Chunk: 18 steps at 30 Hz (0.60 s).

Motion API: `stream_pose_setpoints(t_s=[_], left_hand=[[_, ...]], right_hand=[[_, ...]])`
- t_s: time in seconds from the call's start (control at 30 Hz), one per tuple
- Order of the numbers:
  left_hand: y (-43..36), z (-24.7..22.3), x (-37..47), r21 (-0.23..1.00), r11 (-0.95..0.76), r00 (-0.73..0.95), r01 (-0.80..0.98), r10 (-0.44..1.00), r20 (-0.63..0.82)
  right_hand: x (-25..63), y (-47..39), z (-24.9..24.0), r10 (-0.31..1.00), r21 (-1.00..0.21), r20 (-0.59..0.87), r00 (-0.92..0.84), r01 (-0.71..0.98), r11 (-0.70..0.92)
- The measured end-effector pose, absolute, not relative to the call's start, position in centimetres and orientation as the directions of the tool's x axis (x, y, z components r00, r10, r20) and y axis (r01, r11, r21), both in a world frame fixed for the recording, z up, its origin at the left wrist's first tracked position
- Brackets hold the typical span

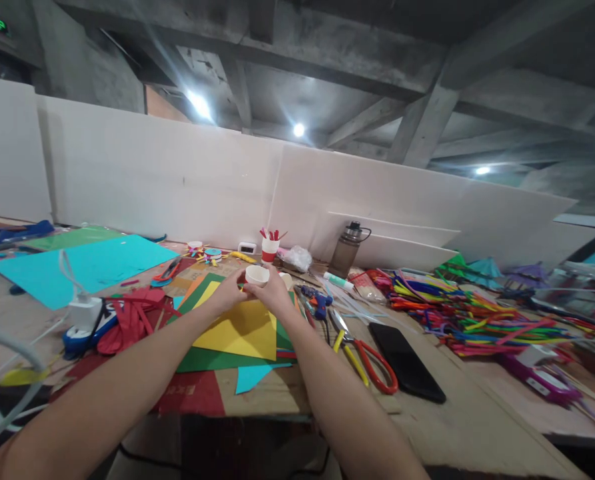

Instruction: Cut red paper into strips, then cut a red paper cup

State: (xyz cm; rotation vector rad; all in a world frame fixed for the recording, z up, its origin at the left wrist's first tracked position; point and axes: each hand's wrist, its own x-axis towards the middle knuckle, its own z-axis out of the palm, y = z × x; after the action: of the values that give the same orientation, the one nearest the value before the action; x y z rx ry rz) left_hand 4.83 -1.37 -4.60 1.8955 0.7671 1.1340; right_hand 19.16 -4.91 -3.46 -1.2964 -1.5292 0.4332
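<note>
Between my two hands is a short white paper cup (257, 275), its round rim facing up toward me. My left hand (229, 292) closes on its left side, and my right hand (274, 292) grips it from the right, with the thumbs near the front. Below them lies a yellow paper sheet (242, 333) on top of a green sheet (197, 361). A pale round-edged piece (287, 281) shows just right of my right hand; its kind is unclear.
To the right lie a blue glue gun (321, 305), red-handled scissors (377, 367), yellow-handled pliers (351, 357) and a black phone (406, 360). Behind stand a cup of red pens (270, 250) and a bottle (346, 252). Pipe cleaners (467, 313) spread far right, blue-green card (92, 263) left.
</note>
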Motion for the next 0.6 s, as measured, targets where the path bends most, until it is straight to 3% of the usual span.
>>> stream_pose_setpoints(t_s=[0.33, 0.6], left_hand=[[-1.9, -3.8, 4.9, 0.903, -0.406, 0.372, -0.137, 0.824, 0.427], [-3.2, -2.7, 4.9, 0.953, -0.297, 0.363, -0.064, 0.882, 0.300]], right_hand=[[19.4, -4.6, -3.3, 0.861, -0.821, 0.494, 0.123, 0.393, 0.415], [19.6, -4.1, -3.5, 0.899, -0.883, 0.424, 0.111, 0.272, 0.383]])
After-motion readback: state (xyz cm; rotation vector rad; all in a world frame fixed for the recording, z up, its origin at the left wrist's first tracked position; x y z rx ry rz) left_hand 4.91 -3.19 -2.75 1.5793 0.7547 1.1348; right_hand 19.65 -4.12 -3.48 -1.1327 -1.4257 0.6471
